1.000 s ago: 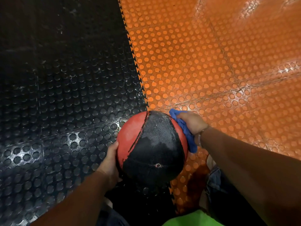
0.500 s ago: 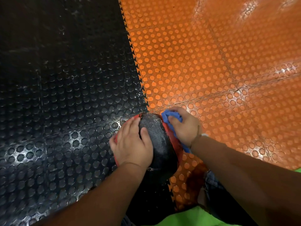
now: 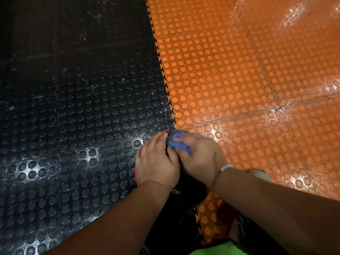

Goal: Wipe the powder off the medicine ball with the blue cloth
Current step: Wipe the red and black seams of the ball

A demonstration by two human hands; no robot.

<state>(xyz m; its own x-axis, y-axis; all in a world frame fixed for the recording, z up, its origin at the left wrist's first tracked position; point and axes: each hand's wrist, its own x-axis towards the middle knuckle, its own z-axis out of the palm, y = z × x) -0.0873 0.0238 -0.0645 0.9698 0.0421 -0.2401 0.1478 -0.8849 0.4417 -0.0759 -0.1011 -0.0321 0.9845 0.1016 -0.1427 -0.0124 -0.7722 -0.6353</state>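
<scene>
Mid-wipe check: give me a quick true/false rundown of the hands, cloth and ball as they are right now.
1. The right hand holds the blue cloth. True.
2. The left hand rests on the floor, off the ball. False: the left hand lies on top of the ball, fingers straight.
3. The blue cloth lies loose on the orange mat. False: the right hand grips it against the top of the ball.
4. The ball sits on the seam where the black mat meets the orange mat. True.
</scene>
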